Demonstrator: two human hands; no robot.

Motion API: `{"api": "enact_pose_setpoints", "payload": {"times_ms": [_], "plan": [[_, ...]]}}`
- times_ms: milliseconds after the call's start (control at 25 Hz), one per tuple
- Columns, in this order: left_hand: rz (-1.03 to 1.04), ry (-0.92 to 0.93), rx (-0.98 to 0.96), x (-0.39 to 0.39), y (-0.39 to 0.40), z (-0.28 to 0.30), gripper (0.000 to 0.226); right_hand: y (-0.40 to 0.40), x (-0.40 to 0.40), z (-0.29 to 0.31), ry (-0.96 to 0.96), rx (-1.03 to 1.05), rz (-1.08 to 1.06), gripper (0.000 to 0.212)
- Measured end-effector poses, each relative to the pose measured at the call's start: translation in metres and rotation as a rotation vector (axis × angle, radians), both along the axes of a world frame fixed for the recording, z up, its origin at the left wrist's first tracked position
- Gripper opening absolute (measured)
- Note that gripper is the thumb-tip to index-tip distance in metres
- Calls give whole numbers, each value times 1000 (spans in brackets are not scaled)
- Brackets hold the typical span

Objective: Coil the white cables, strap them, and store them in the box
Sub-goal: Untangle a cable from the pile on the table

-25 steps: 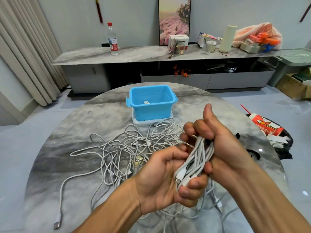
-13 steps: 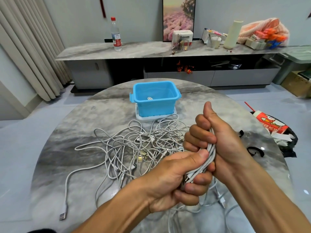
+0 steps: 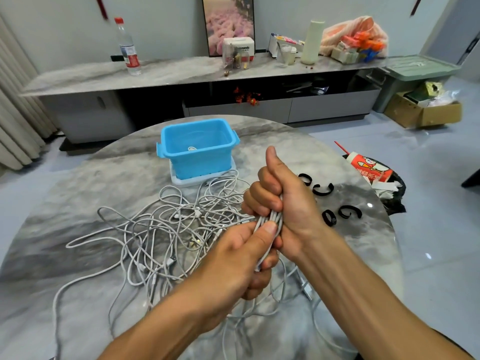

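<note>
While the folded bundle of thin white cable (image 3: 270, 219) is clamped upright in the right hand (image 3: 291, 203), whose fingers curl tight round its upper part with the thumb standing up, the left hand (image 3: 233, 261) pinches the lower part just beneath, thumb pressed flat on the strands; both grips are closed on the same bundle, probably to keep the loops from springing apart before a strap goes on. The hands hold it above the near half of the round grey marbled counter (image 3: 78, 203). To the left of the hands the loose tangle of white cables (image 3: 161, 229) sprawls over the counter, not yet coiled. Behind it stands the open light-blue plastic box (image 3: 197, 149) on a white tray, with what looks like one coil already at its bottom. The curled black straps (image 3: 335, 203) lie on the counter just right of the right hand, near enough to be reached. The bundle seems ready for strapping, which would need one hand freed while the other holds all the loops
</note>
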State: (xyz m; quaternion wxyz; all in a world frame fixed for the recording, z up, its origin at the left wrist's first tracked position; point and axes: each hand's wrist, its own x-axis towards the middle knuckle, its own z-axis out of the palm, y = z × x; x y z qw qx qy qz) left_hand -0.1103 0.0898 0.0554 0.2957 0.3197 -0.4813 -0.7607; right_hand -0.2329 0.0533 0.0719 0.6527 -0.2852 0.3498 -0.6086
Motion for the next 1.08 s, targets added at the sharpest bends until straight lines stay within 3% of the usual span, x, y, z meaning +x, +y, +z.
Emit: {"api": "enact_pose_setpoints", "payload": {"times_ms": [120, 240, 320, 400, 600, 720, 880, 1080], "plan": [[87, -247, -349, -3, -4, -10, 34, -1, -2, 1, 2, 34, -11, 59], [119, -314, -451, 0, -8, -18, 34, -3, -11, 5, 73, 77, 35, 52], [125, -272, -361, 8, -11, -19, 37, -4, -22, 8, 304, 77, 32, 39], [160, -177, -222, 16, -20, -17, 34, -11, -39, 9, 489, 100, -108, 25], [324, -52, -40, 24, -52, -16, 29, -49, -103, -4, 471, 343, -445, 8], [358, -61, -11, 25, -65, -20, 29, -63, -136, -38, 626, 490, -556, 12], [370, -81, 0, 25, -78, -26, 29, -62, -165, -72, 940, 488, -531, 9], [381, -77, 39, 25, -76, -30, 28, -93, -152, -91, 1434, 268, -415, 14]]}}
